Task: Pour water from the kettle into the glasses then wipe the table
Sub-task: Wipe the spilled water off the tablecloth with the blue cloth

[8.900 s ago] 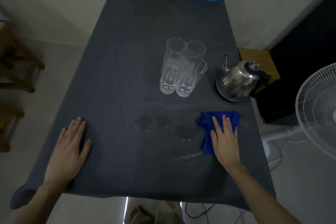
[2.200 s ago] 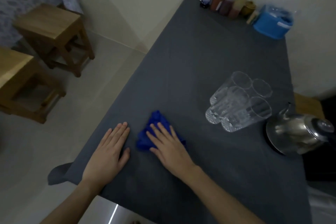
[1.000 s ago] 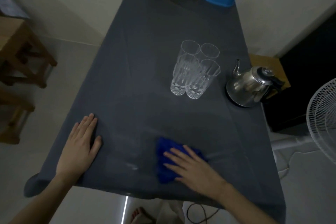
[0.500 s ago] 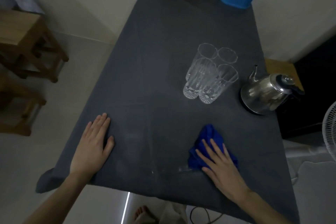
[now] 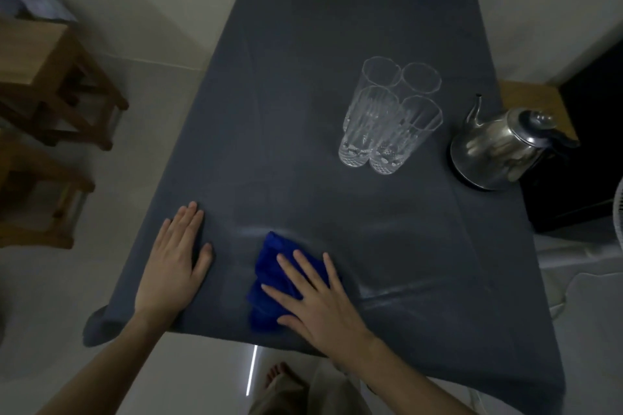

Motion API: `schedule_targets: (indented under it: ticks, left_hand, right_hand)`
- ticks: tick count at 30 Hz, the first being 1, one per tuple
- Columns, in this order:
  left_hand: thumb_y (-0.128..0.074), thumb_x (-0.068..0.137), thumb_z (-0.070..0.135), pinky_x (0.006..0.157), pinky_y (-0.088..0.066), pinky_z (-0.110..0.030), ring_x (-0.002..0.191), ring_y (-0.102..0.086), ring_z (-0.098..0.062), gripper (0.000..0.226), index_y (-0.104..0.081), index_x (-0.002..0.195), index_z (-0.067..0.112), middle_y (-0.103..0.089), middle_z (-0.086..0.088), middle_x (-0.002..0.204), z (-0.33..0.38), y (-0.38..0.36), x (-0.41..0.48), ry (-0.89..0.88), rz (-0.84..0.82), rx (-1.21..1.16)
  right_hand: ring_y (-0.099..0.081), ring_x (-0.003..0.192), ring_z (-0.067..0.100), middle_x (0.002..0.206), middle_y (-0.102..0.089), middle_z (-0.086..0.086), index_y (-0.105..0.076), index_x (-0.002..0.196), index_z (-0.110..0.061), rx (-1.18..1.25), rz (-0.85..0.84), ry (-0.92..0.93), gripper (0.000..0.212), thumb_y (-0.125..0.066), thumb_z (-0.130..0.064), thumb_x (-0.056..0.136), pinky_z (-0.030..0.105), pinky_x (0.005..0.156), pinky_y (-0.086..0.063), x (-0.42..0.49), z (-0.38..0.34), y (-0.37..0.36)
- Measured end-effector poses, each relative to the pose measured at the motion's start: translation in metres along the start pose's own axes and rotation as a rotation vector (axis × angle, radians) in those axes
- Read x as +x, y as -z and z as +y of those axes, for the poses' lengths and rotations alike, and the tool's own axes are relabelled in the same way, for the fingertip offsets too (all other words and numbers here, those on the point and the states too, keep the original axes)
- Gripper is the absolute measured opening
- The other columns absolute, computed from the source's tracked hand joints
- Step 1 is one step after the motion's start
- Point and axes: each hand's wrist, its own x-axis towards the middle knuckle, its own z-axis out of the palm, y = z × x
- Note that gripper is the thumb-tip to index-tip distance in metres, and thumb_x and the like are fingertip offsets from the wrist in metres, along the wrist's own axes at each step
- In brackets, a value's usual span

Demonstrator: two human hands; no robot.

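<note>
Underfoot pale tile (image 5: 101, 364), dark-clothed table (image 5: 303, 27) beside wooden stools (image 5: 50, 77).

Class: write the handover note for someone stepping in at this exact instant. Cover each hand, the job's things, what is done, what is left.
Left hand: flat on the table, empty.
Right hand: fingers spread, pressing the blue cloth near the front edge.
Four glasses are clustered mid-table; kettle on its base to their right.
Water level cannot be judged.
Left: wipe off the wet streaks right of the cloth.
</note>
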Motion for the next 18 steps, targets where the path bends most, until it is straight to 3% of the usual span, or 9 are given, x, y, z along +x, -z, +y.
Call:
schedule_targets:
  ticks: [2, 4, 6, 8, 11, 14, 18]
  left_hand:
    - [-0.026, 0.095, 0.049, 0.121, -0.002, -0.03, 0.147, -0.012, -0.013, 0.065, -0.024, 0.15, 0.015, -0.019, -0.002, 0.159, 0.0, 0.001, 0.0, -0.004, -0.005, 0.004]
    - [-0.025, 0.095, 0.049, 0.121, -0.003, -0.031, 0.147, -0.012, -0.013, 0.065, -0.025, 0.15, 0.013, -0.019, -0.002, 0.159, 0.0, 0.0, 0.0, -0.006, 0.0, 0.004]
    - [-0.024, 0.095, 0.049, 0.121, -0.003, -0.032, 0.147, -0.012, -0.013, 0.065, -0.025, 0.15, 0.013, -0.019, -0.003, 0.159, 0.0, -0.001, -0.001, -0.001, -0.001, 0.006]
    - [-0.024, 0.096, 0.049, 0.121, -0.003, -0.032, 0.147, -0.013, -0.014, 0.066, -0.025, 0.15, 0.012, -0.019, -0.004, 0.159, -0.001, -0.002, -0.001, 0.0, 0.004, 0.01]
    - [-0.025, 0.096, 0.047, 0.121, -0.002, -0.032, 0.147, -0.013, -0.015, 0.065, -0.024, 0.15, 0.012, -0.019, -0.005, 0.159, -0.001, -0.002, -0.001, -0.006, 0.005, 0.034]
    - [-0.024, 0.097, 0.046, 0.121, -0.002, -0.031, 0.147, -0.013, -0.016, 0.064, -0.025, 0.15, 0.01, -0.019, -0.006, 0.159, 0.0, -0.003, 0.0, -0.009, 0.009, 0.059]
    - [-0.024, 0.096, 0.045, 0.121, -0.002, -0.031, 0.146, -0.015, -0.017, 0.064, -0.026, 0.149, 0.009, -0.021, -0.007, 0.158, 0.001, 0.0, 0.0, -0.004, 0.007, 0.058]
  right_hand:
    - [-0.033, 0.142, 0.027, 0.155, -0.036, 0.003, -0.038, 0.142, -0.035, -0.012, -0.016, 0.011, 0.053, -0.041, -0.046, 0.09, 0.058, 0.11, -0.032, -0.014, 0.012, 0.0]
    - [-0.039, 0.138, 0.024, 0.151, -0.041, 0.0, -0.04, 0.138, -0.034, -0.028, -0.002, 0.0, 0.053, -0.042, -0.043, 0.086, 0.05, 0.113, -0.032, -0.04, 0.04, 0.002]
    - [-0.031, 0.141, 0.022, 0.157, -0.028, -0.002, -0.032, 0.143, -0.036, -0.057, 0.003, -0.071, 0.057, -0.04, -0.046, 0.088, 0.045, 0.117, -0.017, -0.076, 0.081, 0.006]
    - [-0.017, 0.146, 0.021, 0.162, -0.005, -0.008, -0.013, 0.151, -0.042, -0.014, 0.012, -0.247, 0.054, -0.025, -0.051, 0.098, 0.042, 0.117, -0.007, -0.114, 0.126, 0.015]
    - [-0.018, 0.146, 0.029, 0.162, 0.0, -0.015, -0.007, 0.151, -0.047, 0.089, 0.009, -0.471, 0.049, -0.014, -0.05, 0.102, 0.039, 0.119, -0.004, -0.142, 0.168, 0.027]
    - [-0.012, 0.148, 0.026, 0.162, -0.013, -0.013, -0.018, 0.15, -0.047, 0.187, -0.038, -0.357, 0.047, -0.019, -0.047, 0.102, 0.032, 0.121, 0.0, -0.123, 0.162, 0.032]
    - [-0.03, 0.141, 0.034, 0.149, -0.045, 0.004, -0.047, 0.139, -0.028, 0.046, 0.007, -0.017, 0.044, -0.03, -0.042, 0.101, 0.044, 0.118, -0.01, -0.056, 0.101, 0.022]
